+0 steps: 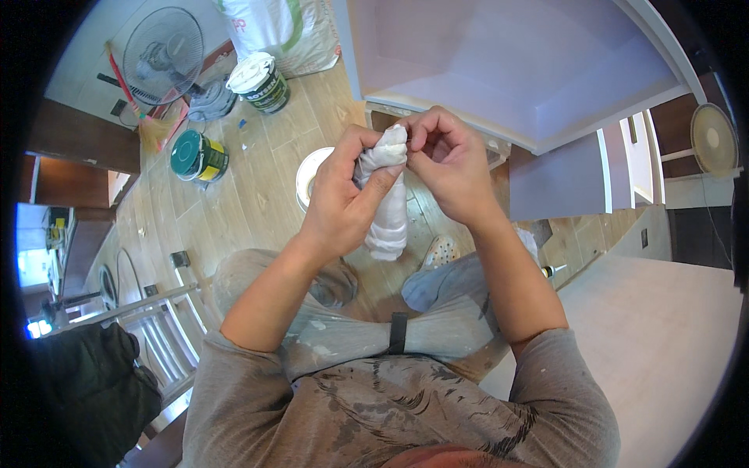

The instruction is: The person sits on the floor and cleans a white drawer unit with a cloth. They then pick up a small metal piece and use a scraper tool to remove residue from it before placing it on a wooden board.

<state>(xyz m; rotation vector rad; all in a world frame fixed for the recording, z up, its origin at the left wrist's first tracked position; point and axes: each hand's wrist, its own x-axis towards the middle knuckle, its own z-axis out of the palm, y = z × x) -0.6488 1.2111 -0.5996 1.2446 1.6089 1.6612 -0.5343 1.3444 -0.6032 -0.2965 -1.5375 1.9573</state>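
Observation:
In front of my knees I hold a white cloth [388, 222] rolled and folded into a long, thick bundle. My left hand [343, 191] wraps around its upper part, thumb across the front. At the top end of the bundle my right hand [452, 160] has thumb and forefinger pinched together against the cloth's edge, the other fingers curled in. Whether a thread or loose fold lies in that pinch is too small to make out. Below, partly hidden behind my left hand, a round white container [312, 175] stands on the wooden floor.
A white cabinet [499, 70] with open front and pulled-out drawers [558, 171] stands ahead to the right. Two paint buckets, one white-topped [261, 86], one green-lidded [195, 156], a fan [168, 62] and a broom [156, 129] are at left. A metal ladder [168, 331] lies nearer; a white panel [655, 327] is right.

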